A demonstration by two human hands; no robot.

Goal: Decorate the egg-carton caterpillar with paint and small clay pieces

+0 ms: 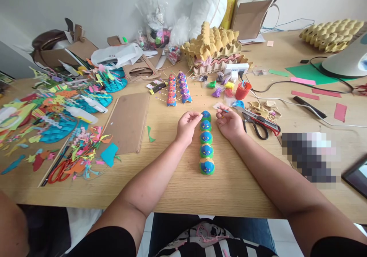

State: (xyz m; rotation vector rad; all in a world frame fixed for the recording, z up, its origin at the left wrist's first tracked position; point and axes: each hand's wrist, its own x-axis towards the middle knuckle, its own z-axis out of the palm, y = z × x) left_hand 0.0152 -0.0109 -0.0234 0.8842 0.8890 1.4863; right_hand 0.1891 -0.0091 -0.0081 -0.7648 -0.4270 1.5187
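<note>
A row of blue and green painted egg-carton cups [206, 137] runs away from me along the table, with small faces marked on several cups. My left hand [187, 126] is closed in a pinch just left of the farthest cup; whatever lies between its fingertips is too small to make out. To the right of the same cup, my right hand [231, 123] is closed around a thin blue stick [225, 111]. Beyond my hands stand two more painted egg-carton strips, one red and orange [171, 91], one purple [184, 87], with thin sticks jutting from their sides.
Scissors [259, 129] and a red cutter [265, 122] lie beside my right hand. A red cup [243, 91] stands behind, near colored clay packets [217, 92]. Cardboard [129, 121] and paper scraps [86, 146] spread leftward. Egg trays [215, 43] are stacked at the back.
</note>
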